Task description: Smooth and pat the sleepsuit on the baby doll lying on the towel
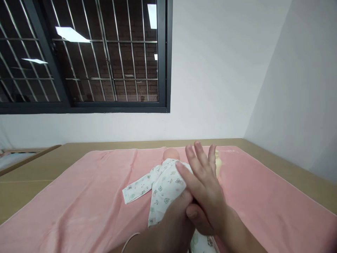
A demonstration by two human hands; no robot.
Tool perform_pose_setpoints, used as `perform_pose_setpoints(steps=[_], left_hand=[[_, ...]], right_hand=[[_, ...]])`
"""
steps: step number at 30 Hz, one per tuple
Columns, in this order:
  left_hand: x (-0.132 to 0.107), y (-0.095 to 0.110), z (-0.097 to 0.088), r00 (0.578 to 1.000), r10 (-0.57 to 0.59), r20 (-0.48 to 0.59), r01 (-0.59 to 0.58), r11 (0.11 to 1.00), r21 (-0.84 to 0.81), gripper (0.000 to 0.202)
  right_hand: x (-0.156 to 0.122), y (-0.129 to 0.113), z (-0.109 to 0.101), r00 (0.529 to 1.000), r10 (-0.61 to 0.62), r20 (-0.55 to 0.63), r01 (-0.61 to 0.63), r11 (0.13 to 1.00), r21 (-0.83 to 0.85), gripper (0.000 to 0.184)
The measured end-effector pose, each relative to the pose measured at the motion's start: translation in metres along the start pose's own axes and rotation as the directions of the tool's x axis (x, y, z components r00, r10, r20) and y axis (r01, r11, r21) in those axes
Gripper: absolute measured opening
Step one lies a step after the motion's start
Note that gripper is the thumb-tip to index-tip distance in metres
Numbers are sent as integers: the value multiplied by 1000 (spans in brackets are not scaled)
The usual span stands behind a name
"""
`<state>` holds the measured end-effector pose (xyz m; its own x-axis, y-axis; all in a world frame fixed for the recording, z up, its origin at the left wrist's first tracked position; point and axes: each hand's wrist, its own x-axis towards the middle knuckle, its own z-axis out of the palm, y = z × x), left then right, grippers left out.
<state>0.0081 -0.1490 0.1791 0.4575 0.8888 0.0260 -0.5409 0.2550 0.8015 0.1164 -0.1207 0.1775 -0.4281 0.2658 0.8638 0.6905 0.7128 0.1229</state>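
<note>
The left hand (175,218) and right hand (206,186) sat closest on my faraway screen, pressed together low in the middle of the frame; the right one's fingers were spread, but I couldn't tell about the left one's. I guessed this step was rubbing hands, and the next move called for parting them over the doll (171,154), mid-frame on the pink blanket (92,196). A pale yellow thing (218,164), maybe a bottle, peeked out behind, its insides hidden.

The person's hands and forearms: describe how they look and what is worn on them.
Both the left hand and right hand are ungloved, and no sleeves show. A thin, pale band curves around the left wrist. The right wrist shows nothing worn.
</note>
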Motion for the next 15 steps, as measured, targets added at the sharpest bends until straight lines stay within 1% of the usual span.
perform_pose_setpoints(steps=[2,3,5,6,7,8,9,10,11,12,13,14,15], left_hand=[[-3,0,1,987,139,78,-145,986,86,51],[-4,1,-1,971,226,82,-236,960,149,49],[1,2,-11,923,383,27,-374,881,290,44],[9,3,-18,894,448,-17,-414,839,353,42],[21,4,-27,869,493,-44,-436,803,406,40],[35,3,-38,827,556,-83,-467,761,450,35],[52,2,-51,800,588,-122,-463,733,499,32],[70,0,-64,794,586,-162,-420,722,550,30],[87,-4,-77,794,573,-204,-365,717,594,28],[102,-10,-91,796,561,-228,-317,707,632,27],[114,-16,-104,795,560,-233,-295,693,658,26],[123,-24,-115,780,583,-228,-303,670,677,25],[129,-32,-126,751,630,-197,-342,627,700,25]], right_hand=[[1,12,3,996,78,-43,-80,995,-58,59],[2,18,5,989,128,-70,-133,988,-74,59],[3,27,9,958,259,-122,-268,962,-59,59],[4,30,9,931,335,-142,-342,939,-27,60],[4,32,8,899,411,-155,-413,910,17,61],[5,33,7,864,477,-160,-473,879,64,62],[6,34,5,834,529,-158,-517,849,110,63],[6,34,3,813,563,-151,-543,826,151,62],[6,34,3,804,579,-139,-553,813,183,61],[6,34,4,806,580,-122,-551,809,204,58],[6,36,8,815,572,-96,-543,811,218,55],[4,38,16,827,560,-56,-535,813,229,52],[2,41,27,838,545,1,-530,814,238,49]])
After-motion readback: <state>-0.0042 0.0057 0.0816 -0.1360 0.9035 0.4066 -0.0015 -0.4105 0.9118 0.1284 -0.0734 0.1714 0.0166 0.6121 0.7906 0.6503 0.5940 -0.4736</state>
